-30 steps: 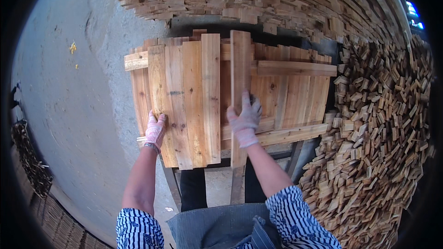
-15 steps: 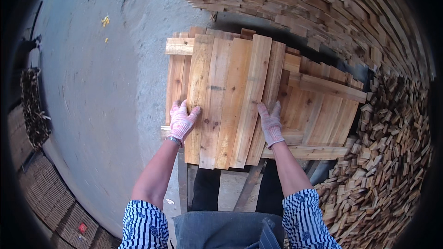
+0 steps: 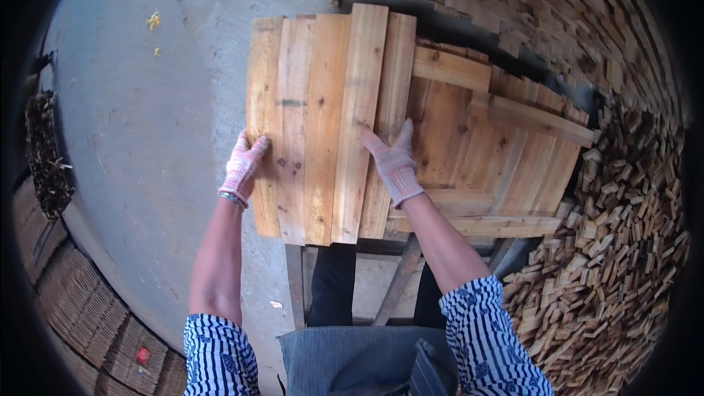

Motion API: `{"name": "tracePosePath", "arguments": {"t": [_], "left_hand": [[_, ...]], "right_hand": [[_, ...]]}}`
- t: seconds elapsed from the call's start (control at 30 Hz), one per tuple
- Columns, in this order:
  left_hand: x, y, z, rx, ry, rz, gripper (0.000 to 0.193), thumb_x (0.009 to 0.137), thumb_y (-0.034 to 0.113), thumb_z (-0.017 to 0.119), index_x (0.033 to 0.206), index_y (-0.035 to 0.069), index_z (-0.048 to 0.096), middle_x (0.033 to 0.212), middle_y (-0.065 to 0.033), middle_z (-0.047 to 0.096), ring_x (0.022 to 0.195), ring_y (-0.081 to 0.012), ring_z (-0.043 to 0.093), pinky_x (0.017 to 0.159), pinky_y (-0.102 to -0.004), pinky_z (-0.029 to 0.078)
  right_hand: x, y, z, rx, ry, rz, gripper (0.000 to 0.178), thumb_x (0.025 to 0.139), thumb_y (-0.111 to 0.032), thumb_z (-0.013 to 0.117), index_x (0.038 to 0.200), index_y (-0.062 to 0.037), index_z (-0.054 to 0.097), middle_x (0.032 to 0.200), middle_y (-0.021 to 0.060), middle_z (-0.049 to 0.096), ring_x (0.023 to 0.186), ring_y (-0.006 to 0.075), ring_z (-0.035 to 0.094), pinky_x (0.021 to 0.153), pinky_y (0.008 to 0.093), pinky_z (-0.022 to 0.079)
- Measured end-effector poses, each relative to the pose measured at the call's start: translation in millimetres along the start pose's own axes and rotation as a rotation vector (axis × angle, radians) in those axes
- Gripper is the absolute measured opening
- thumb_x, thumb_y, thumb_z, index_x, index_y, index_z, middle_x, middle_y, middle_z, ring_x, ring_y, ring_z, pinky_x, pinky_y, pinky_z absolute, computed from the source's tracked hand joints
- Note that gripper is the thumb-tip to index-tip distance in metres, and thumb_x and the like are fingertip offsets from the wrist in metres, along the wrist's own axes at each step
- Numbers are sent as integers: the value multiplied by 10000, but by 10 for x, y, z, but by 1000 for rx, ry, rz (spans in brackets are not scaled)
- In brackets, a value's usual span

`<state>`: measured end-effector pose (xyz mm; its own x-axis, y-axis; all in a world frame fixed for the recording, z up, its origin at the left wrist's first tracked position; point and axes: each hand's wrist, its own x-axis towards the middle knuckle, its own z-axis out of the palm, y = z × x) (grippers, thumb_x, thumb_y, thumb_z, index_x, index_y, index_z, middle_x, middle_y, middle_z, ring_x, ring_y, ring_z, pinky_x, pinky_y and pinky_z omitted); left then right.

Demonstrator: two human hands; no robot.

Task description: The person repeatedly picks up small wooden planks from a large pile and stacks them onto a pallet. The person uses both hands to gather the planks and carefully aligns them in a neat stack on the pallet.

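Several flat wooden boards point(image 3: 323, 110) stand side by side as one row between my gloved hands, their ends uneven. My left hand point(image 3: 243, 165), in a pinkish-white knit glove, clasps the row's left edge with the thumb on top. On the right edge, my right hand point(image 3: 394, 165) presses its thumb over the upper face while its fingers wrap the side. To the right, partly covered by the boards, lie wooden panels point(image 3: 506, 161) made of slats with crosspieces. A metal stand point(image 3: 400, 290) shows beneath them, in front of my legs.
A large heap of small wood pieces point(image 3: 587, 264) fills the right side. Stacked wood point(image 3: 484, 0) rises at the far side. Grey concrete floor point(image 3: 139, 147) stretches out on the left, with bundled slats point(image 3: 81, 293) along its edge. Yellow scraps point(image 3: 153, 20) lie on it.
Both hands have shifted left and away from me with the row of boards. More of the slatted panels shows at the right, and the boards now overhang the floor at the left.
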<state>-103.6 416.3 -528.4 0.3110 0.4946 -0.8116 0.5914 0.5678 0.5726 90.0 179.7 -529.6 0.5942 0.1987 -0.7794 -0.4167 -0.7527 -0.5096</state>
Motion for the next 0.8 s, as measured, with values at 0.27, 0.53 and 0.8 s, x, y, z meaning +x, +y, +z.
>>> {"name": "tracePosePath", "arguments": {"t": [0.27, 0.53, 0.8], "left_hand": [[152, -83, -129, 121, -26, -55, 607, 999, 224, 590, 1526, 87, 321, 1304, -57, 584, 1105, -151, 582, 941, -316, 500], [119, -98, -144, 99, -49, -23, 698, 1009, 257, 595, 1581, 125, 217, 1411, -71, 511, 1219, -175, 515, 1028, -332, 447], [63, -27, -141, 98, -25, -16, 601, 1007, 223, 599, 1532, 91, 339, 1328, -37, 571, 1134, -139, 550, 979, -313, 468]], "right_hand": [[71, 149, 134, 47, 53, -37, 1196, 770, -410, 806, 1572, -29, 4, 1613, 249, 165, 1471, 333, 275, 1188, 379, 264], [-140, -113, -42, 66, -41, 36, 1172, 807, -405, 769, 1568, -24, -38, 1626, 234, 130, 1497, 331, 203, 1212, 384, 221], [-222, 39, -8, 89, -3, 37, 1179, 799, -420, 776, 1570, -28, -24, 1606, 255, 184, 1461, 342, 294, 1192, 378, 267]]}}
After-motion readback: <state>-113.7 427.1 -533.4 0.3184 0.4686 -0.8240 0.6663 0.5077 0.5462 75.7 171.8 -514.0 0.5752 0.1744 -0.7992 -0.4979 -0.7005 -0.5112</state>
